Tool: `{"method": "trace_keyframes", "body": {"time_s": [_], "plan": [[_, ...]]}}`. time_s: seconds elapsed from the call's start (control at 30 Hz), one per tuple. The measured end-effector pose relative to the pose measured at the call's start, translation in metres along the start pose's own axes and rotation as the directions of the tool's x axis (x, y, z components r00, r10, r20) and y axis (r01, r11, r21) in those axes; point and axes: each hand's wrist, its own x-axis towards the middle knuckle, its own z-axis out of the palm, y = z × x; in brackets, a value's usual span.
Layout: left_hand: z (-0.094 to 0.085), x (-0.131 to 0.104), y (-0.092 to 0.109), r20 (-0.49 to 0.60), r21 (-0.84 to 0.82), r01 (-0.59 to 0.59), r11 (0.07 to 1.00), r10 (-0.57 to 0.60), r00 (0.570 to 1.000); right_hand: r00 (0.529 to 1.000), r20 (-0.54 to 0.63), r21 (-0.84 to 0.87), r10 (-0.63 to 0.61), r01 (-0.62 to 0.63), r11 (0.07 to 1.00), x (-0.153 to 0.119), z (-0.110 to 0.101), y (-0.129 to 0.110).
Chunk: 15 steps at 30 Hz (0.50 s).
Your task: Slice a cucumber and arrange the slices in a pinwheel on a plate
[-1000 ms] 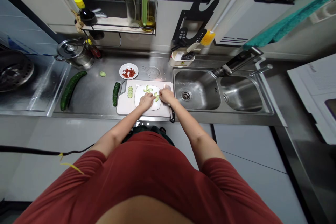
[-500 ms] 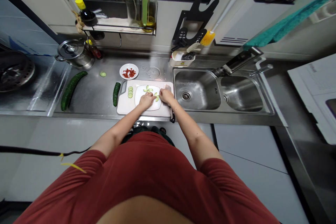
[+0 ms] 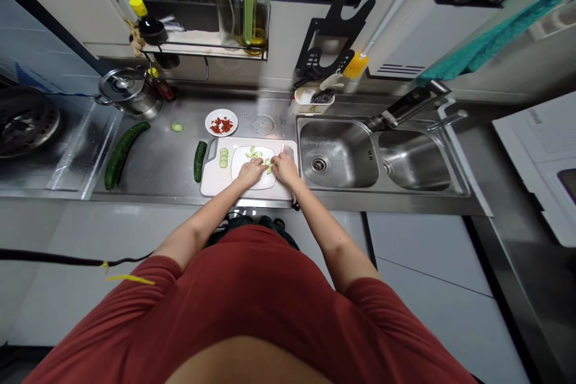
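Observation:
A white square plate (image 3: 241, 183) rests on the pale cutting board (image 3: 211, 183), with thin cucumber slices (image 3: 253, 152) laid out on it. My left hand (image 3: 251, 173) reaches over the plate, its fingers bent together at a cucumber slice near the middle. From the other side my right hand (image 3: 285, 169) comes in with its fingertips pinched on a slice by the plate's right edge; the fingers hide part of it. A short row of cut cucumber slices (image 3: 224, 158) lies on the board's left. The knife (image 3: 295, 201) lies along the right side, partly under my right wrist.
A cucumber piece (image 3: 200, 162) sits left of the board, a long cucumber (image 3: 125, 153) farther left, with a cucumber end (image 3: 177, 127) between. Behind the board stands a round plate (image 3: 222, 113) of chopped red pieces. A double sink (image 3: 337, 177) borders the right; a lidded pot (image 3: 141, 105) stands back left.
My right hand has shifted slightly down and left and turned flatter, covering more of the knife handle. The left hand stays almost in place at the slices.

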Motion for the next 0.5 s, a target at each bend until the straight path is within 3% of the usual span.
{"method": "trace_keyframes", "body": {"time_s": [0.5], "plan": [[-0.005,0.001,-0.007,0.005,-0.038,-0.078,0.996,0.078,0.997,0.999,0.036,0.004,0.041,-0.041,0.999,-0.013,0.004,-0.008]]}}
